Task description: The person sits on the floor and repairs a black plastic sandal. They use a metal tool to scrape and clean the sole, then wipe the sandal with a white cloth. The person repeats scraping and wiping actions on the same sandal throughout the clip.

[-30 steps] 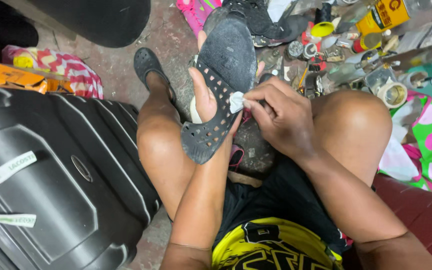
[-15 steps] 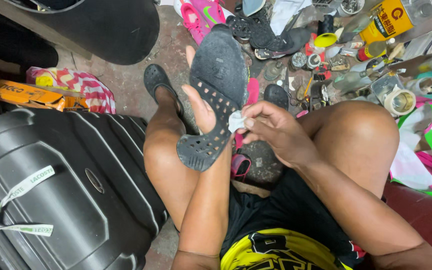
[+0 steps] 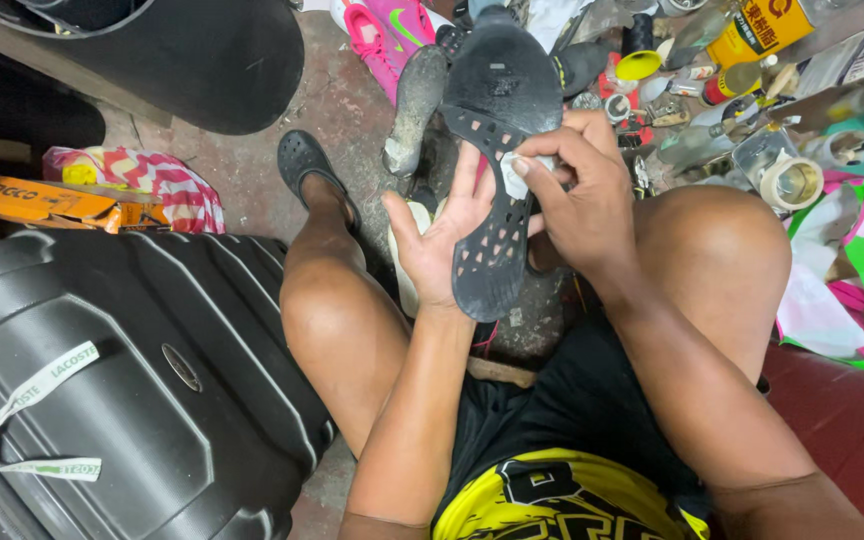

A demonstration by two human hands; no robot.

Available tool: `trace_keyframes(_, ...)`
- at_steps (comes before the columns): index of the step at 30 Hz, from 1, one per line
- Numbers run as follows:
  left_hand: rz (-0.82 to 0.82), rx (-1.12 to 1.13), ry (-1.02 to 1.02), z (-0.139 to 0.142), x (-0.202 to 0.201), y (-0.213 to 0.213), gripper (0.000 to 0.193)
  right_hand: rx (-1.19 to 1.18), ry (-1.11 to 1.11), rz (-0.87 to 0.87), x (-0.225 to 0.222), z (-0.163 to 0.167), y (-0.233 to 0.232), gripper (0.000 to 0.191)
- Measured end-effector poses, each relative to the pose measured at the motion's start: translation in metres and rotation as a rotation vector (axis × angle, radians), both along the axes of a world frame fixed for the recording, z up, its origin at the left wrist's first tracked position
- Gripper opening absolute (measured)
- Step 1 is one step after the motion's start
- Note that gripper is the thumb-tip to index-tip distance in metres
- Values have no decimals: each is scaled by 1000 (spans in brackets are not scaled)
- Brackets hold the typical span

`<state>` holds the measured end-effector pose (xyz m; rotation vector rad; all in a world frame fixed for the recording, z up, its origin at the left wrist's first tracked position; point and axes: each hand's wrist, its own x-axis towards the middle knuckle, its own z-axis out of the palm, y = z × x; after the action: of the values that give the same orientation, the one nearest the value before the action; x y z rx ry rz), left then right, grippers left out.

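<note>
One head-worn camera looks steeply down from close above the seated person's lap, facing forward over both bare knees to the cluttered floor point(image 3: 252, 170) beyond, with the dark suitcase point(image 3: 122, 380) filling the lower left and no second view to share any part.

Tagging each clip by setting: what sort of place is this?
Probably an informal shoe-repair spot on a concrete floor: a black shoe sole in the person's hands, loose shoes such as a pink sneaker, a tape roll among bottles.
</note>
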<state>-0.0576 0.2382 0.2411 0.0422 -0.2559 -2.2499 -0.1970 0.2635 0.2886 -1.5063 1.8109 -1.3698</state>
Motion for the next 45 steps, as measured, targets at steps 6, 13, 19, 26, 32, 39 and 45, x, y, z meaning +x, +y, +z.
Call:
trace_keyframes(6, 67, 52, 108, -4, -10, 3, 119, -192, 561, -55, 7, 4, 2, 15)
trace_keyframes(13, 137, 66, 70, -11, -9, -6, 112, -25, 398, 204, 25, -7, 11, 10)
trace_keyframes(19, 181, 106, 20, -10, -4, -11, 110, 82, 209, 355, 38, -4, 19, 12)
trace_keyframes(26, 184, 119, 113, -15, -7, -17, 110, -3, 209, 379, 40, 4, 20, 10)
trace_keyframes(32, 112, 169, 155, -23, -13, -19, 111, -86, 290, 342, 37, -4, 15, 6)
trace_keyframes(39, 213, 137, 280, -21, 3, -39, 110, 273, 120, 584, 26, -3, 35, 8)
trace_keyframes(45, 302, 131, 247, -20, -3, -38, 96, 208, -586, 325, 22, -32, 20, 11)
